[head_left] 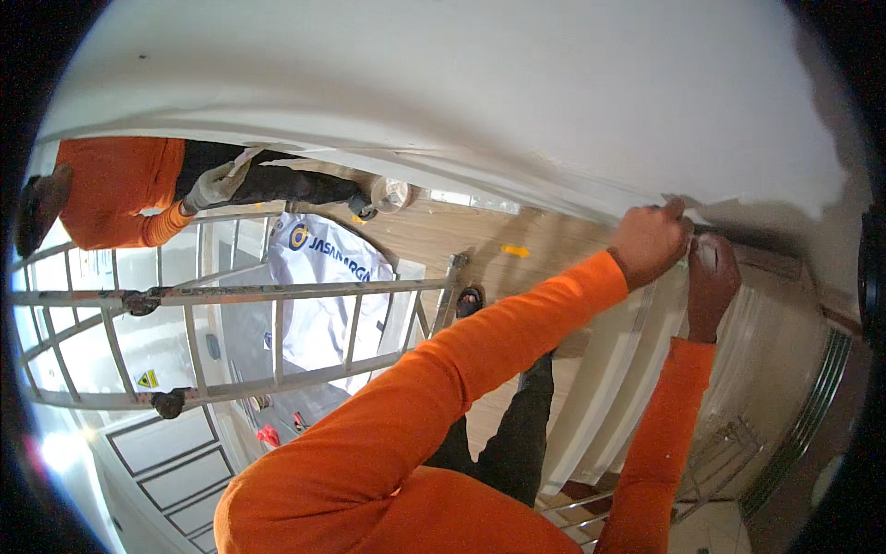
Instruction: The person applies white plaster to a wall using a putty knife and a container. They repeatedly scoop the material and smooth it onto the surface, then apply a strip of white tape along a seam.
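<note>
Both of my hands are raised close together at the lower edge of a smooth white surface (554, 83), near its right end. My left hand (651, 242) is closed, with the fingertips pinched by the edge. Just beside and below it, my right hand (713, 277) is also closed, its fingers curled towards the left hand. Whatever lies between the fingers is too small and too hidden to name. A ragged dark patch (835, 138) borders the white surface to the right of my hands.
An aluminium ladder (277, 294) stands at left. Behind it hangs a white printed sheet (314, 254). A co-worker in orange (120, 189) holds a pale flat piece (245, 159) in a gloved hand. A bucket (391, 193) sits on the wood floor (415, 231). Long white panels (604, 397) lie below my hands.
</note>
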